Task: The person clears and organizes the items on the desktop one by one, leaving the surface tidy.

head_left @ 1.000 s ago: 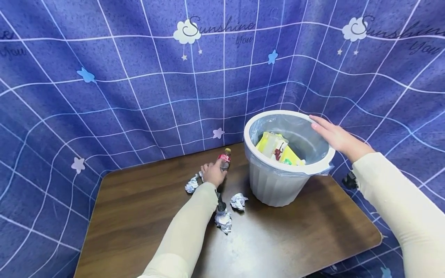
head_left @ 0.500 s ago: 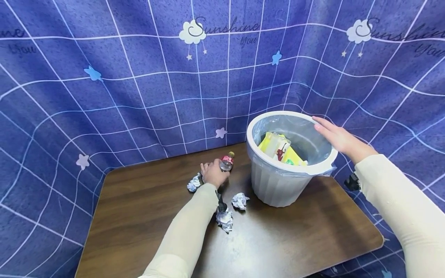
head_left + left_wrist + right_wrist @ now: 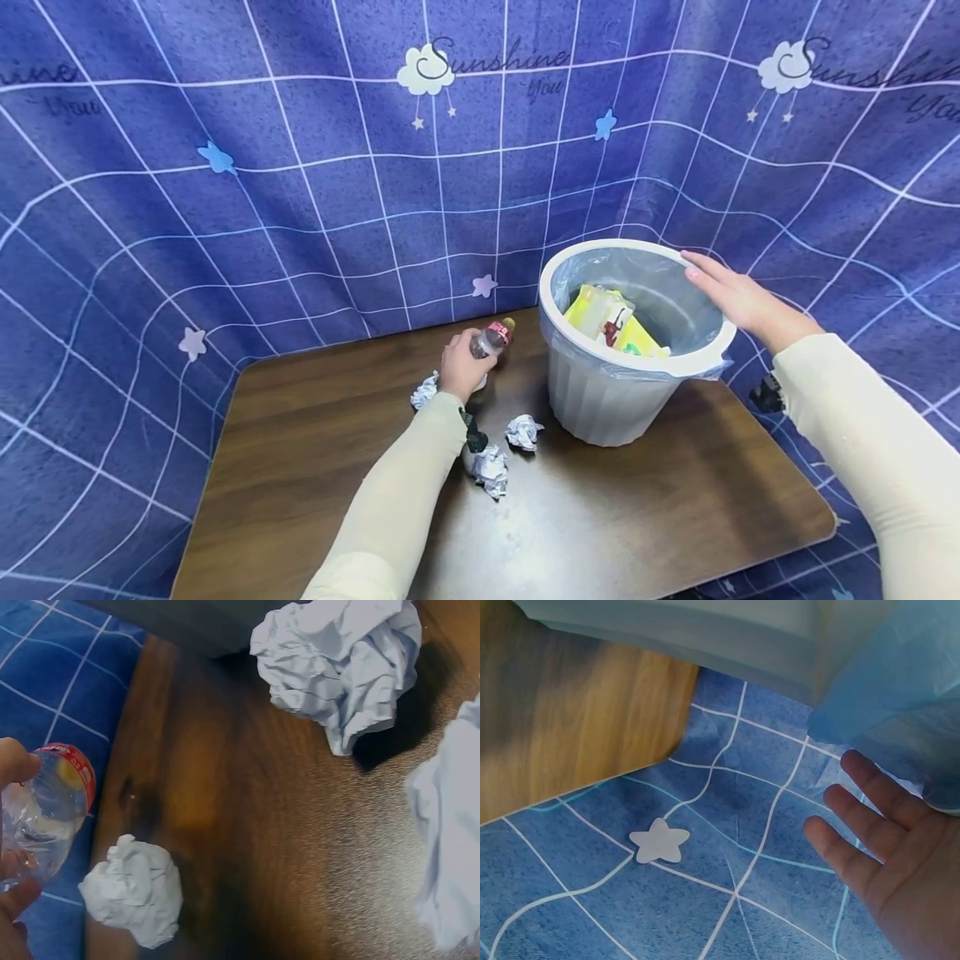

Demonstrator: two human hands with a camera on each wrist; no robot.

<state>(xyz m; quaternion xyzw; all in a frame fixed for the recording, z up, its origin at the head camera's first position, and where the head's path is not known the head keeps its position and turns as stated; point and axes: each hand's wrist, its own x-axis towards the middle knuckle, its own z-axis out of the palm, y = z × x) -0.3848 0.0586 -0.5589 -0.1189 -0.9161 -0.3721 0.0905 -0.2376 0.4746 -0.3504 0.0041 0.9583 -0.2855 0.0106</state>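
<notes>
Our left hand [image 3: 461,367] is closed around a clear plastic bottle [image 3: 492,340] with a red label and a yellow cap, tilted so that the cap points toward the back right. We see it over the rear part of the counter [image 3: 315,467], left of the trash bin [image 3: 600,404]; whether its base touches the surface, we cannot tell. Our right hand [image 3: 750,304] grasps nothing: its fingers are extended at the right side of the bin's rim, though contact is unclear to us.

Beneath our work the counter is brown and wood-grained, with rounded corners and a bright glare near the front middle. Crumpled paper balls [image 3: 523,432] lie on it around our left hand and forearm, one partly hidden behind that hand. The pale, ribbed bin stands upright at the back right, lined with a translucent bag [image 3: 660,296] and holding yellow packaging [image 3: 647,340] and a clear wrapper.

Around us hangs a deep blue curtain [image 3: 337,192], gridded in white and pale blue and printed with stars, clouds and the words "Sunshine You". It runs along the counter's back edge and right side.
</notes>
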